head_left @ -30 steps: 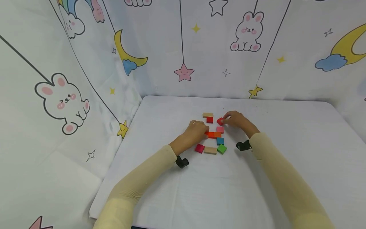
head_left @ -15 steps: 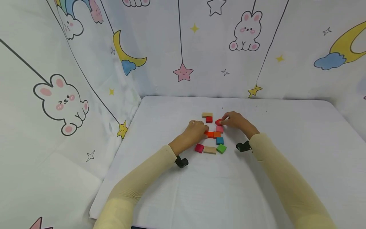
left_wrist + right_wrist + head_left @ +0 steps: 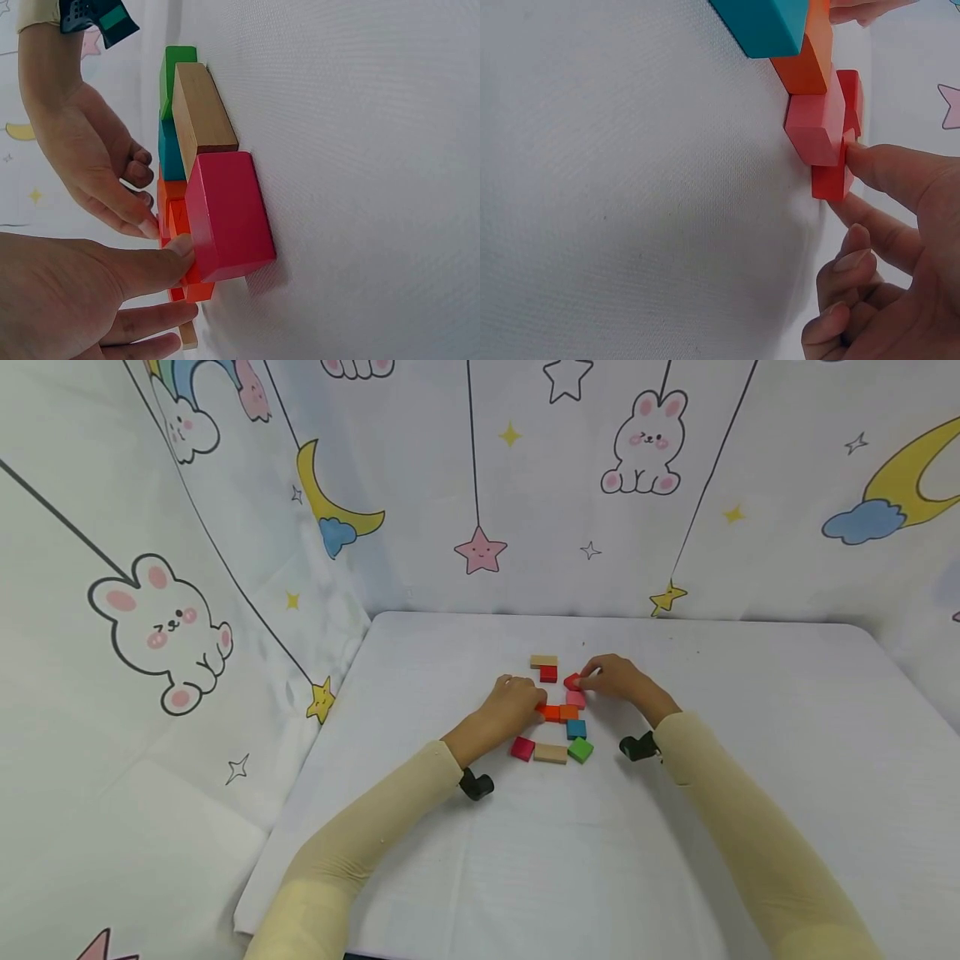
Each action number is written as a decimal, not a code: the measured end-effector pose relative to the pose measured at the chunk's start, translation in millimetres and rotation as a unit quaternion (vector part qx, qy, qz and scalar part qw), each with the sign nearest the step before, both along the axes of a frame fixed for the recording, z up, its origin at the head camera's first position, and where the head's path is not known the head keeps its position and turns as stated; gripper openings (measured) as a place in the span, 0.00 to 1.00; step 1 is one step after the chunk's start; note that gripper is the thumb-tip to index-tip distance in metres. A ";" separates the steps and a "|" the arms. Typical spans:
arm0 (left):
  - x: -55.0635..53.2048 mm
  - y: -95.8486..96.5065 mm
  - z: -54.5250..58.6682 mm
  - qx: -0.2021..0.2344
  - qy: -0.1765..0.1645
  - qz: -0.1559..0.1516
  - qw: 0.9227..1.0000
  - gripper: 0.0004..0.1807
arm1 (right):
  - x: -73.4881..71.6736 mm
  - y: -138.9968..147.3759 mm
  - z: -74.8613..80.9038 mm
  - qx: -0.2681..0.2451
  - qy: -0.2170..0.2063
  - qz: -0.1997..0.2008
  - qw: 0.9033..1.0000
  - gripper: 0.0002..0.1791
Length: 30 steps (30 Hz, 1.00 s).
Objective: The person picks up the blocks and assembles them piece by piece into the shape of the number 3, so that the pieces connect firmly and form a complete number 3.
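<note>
In the head view, my right hand pinches a red block between thumb and index finger, at the far end of a pink block. The right wrist view shows this red block close against the pink block, its other fingers curled. My left hand holds the left end of an orange-red block with thumb and fingers. That block lies in line with an orange block. The left thumb partly hides the orange-red block in the left wrist view.
Nearer the person lie a crimson block, a wooden block and a green block. A blue block stands between green and orange. Farther off are another wooden block and a red block. All rest on a white-covered table.
My right hand has brought the red block slightly left and nearer, toward the pink block, mostly in the first half second. The left hand keeps its place on the orange-red block.
</note>
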State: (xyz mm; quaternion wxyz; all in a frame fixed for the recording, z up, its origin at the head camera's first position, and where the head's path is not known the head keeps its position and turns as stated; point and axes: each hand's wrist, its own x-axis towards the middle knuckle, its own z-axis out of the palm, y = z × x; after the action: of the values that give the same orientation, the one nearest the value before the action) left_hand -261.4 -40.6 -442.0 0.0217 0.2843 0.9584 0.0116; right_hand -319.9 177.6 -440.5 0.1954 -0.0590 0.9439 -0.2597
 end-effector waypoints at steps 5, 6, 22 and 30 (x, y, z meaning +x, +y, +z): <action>-0.7 0.1 -0.7 -0.004 -0.001 0.001 1.000 0.17 | 2.6 -1.5 3.4 -0.001 0.001 0.002 1.000 0.21; -1.0 0.3 -1.0 -0.004 -0.001 0.001 1.000 0.17 | 2.8 -1.3 3.4 -0.003 0.002 0.003 1.000 0.21; -2.6 -2.2 -1.8 -0.003 -0.002 -0.003 1.000 0.16 | -6.6 -17.5 7.2 -0.002 0.083 0.003 0.997 0.29; -2.4 -1.1 -1.5 -0.001 -0.005 -0.007 1.000 0.16 | -21.2 -38.9 6.7 0.050 0.068 0.012 0.996 0.34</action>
State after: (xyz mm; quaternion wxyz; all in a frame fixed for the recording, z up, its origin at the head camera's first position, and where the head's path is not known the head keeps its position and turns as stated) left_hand -263.8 -41.7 -443.4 0.0264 0.2910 0.9563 0.0119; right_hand -341.1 138.7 -433.8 0.1368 -0.0779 0.9660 -0.2050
